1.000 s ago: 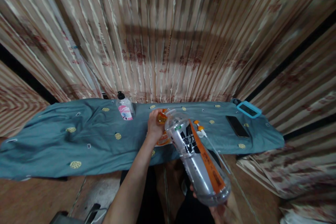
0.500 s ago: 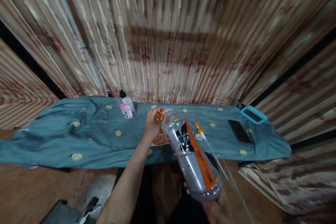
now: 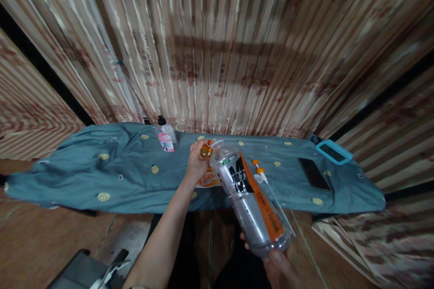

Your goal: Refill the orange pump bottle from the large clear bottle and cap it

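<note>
My left hand (image 3: 195,160) is closed around the upper part of an amber bottle (image 3: 207,179), which has an orange label near its base. With my right hand (image 3: 278,265) I grip the bottom of a large clear plastic drink bottle (image 3: 249,205) with a silver and orange label. That bottle is tilted, its mouth up and to the left, against the amber bottle's top. Whether liquid runs between them cannot be made out. A pump head (image 3: 259,170), orange and white with a long thin tube, lies just right of the drink bottle.
On the blue-green cloth (image 3: 129,183) a clear pump bottle (image 3: 167,137) with a pink label and black top stands at the back left. A black phone (image 3: 313,174) and a light-blue framed device (image 3: 334,151) lie at the right. Striped curtains (image 3: 217,54) hang behind.
Both hands keep their hold, and the drink bottle stays tilted at the amber bottle's top. The view has shifted slightly, moving the surrounding things a little to the right.
</note>
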Available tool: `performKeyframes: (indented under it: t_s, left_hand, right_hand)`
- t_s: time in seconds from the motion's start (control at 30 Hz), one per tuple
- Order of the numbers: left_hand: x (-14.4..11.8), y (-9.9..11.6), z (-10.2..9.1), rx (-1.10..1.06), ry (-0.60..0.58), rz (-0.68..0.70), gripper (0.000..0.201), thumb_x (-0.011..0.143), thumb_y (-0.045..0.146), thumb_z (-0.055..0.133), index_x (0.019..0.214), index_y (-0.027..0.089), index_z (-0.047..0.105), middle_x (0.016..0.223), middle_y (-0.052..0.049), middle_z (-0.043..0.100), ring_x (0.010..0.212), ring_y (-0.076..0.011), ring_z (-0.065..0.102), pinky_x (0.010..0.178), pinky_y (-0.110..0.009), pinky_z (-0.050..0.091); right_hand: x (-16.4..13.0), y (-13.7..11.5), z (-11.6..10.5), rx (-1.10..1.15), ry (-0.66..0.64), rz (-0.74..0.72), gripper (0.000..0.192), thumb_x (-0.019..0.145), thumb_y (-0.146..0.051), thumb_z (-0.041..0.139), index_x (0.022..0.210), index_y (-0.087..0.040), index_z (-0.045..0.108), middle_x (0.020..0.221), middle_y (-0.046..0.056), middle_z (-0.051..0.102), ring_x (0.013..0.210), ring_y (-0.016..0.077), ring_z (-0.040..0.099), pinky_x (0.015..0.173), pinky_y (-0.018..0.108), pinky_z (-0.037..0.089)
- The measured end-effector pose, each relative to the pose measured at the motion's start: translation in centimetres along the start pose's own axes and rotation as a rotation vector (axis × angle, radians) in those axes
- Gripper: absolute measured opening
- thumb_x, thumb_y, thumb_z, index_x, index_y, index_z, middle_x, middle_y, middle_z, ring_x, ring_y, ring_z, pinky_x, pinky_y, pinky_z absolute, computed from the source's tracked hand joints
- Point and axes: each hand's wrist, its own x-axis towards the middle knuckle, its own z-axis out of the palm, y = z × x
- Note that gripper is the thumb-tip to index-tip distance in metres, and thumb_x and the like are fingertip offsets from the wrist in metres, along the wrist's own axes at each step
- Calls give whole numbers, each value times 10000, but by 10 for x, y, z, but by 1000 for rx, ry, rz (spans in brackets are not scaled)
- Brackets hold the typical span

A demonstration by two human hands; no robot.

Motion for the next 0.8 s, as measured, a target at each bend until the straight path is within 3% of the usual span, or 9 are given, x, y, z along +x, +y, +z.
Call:
performKeyframes:
  t_s: [0.17, 0.33, 0.5, 0.63, 0.8]
  left_hand:
    - [1, 0, 0, 0, -3, -35, 272, 722, 339, 798, 951, 238, 692, 1034, -56, 713, 1037, -254, 635, 998, -436, 505]
    - [3, 3, 0, -42, 1, -78, 352, 709, 326, 813, 1032, 253, 694, 1066, -60, 714, 1066, -283, 633, 1005, -472, 494]
    - [1, 7, 0, -86, -5, -183, 533, 653, 286, 852, 1142, 229, 648, 1066, -67, 694, 1034, -267, 642, 955, -451, 518]
    - [-1, 6, 0, -118, -9, -229, 465, 652, 324, 849, 1050, 213, 636, 1010, -50, 678, 942, -228, 647, 881, -413, 534]
    - [-1, 4, -2, -105, -13, -168, 396, 651, 283, 831, 990, 223, 636, 1001, -35, 674, 974, -235, 642, 928, -427, 522]
  right_hand:
    - [-2, 4, 2, 15, 14, 16, 800, 760, -566, 800, 1463, -312, 515, 1101, 79, 808, 956, 365, 768, 864, 515, 587]
    - [-4, 11, 6, 80, 55, -18, 821, 775, -520, 797, 1501, -335, 460, 1096, 69, 813, 1016, 360, 759, 892, 531, 582]
    - [-7, 13, 4, 119, 109, 8, 706, 721, -475, 869, 1366, -345, 613, 1120, 64, 812, 1020, 365, 762, 914, 537, 583]
    - [-9, 14, 4, 138, 137, 5, 506, 732, -476, 857, 1201, -347, 721, 1082, 42, 822, 958, 340, 780, 847, 480, 608]
    - [-7, 15, 9, 81, 134, -57, 577, 738, -497, 837, 1281, -410, 665, 1161, 1, 804, 875, 282, 786, 814, 405, 596]
